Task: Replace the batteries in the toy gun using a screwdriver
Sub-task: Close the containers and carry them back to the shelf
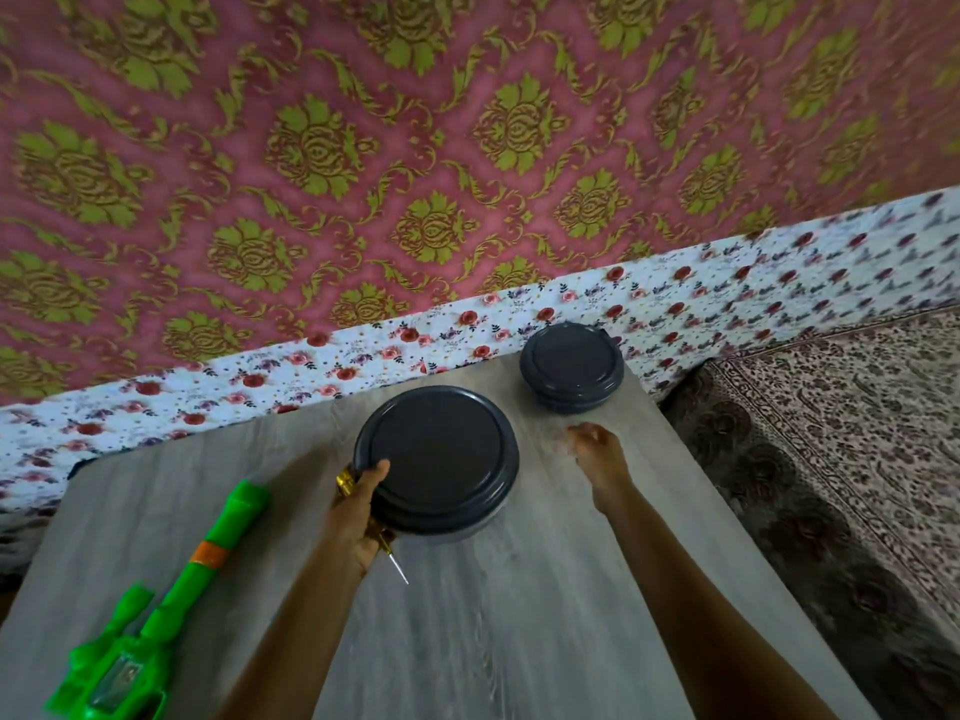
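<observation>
While left hand (358, 511) grips screwdriver (344, 481), thumb on large dark container (441, 454), right hand (597, 454) hovers loose, empty. Toy gun (208, 553) lies near left on counter (519, 615). Best: steady container with right hand.

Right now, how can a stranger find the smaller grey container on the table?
Start at the grey wooden table and go to its far right corner. There stands the smaller container, round, dark grey, lid on. Its neighbour, the larger container, is wider, nearer, and touched by the left hand that holds the screwdriver.
</observation>
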`<state>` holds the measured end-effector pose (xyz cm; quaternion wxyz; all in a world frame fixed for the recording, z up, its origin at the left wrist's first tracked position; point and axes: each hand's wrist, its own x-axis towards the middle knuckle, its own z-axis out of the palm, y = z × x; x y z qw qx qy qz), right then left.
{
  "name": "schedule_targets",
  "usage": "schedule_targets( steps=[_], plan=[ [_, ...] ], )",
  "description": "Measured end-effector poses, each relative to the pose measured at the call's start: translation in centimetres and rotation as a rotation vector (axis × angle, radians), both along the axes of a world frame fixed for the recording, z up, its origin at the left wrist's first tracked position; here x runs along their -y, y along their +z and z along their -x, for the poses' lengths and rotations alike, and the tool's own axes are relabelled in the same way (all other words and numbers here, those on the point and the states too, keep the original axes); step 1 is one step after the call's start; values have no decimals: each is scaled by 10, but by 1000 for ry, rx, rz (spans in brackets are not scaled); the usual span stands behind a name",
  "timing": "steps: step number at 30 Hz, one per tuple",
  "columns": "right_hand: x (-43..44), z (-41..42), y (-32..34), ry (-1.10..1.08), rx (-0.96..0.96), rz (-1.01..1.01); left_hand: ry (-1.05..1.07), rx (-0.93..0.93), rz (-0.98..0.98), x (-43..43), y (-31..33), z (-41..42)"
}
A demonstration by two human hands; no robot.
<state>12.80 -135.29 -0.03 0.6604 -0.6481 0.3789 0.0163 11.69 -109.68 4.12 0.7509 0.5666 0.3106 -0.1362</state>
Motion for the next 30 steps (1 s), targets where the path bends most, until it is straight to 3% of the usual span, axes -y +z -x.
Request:
schedule_targets(
  steps=[6,18,30],
  plan=[
    [28,-47,-7,-208,4,101,39,-20,-12,9,-25,-19],
    [32,-78,-8,-444,-58,-66,84,-19,8,-10,-23,-35],
    [-72,-9,42,-312,52,-346,147,36,42,-101,10,9]
  ],
)
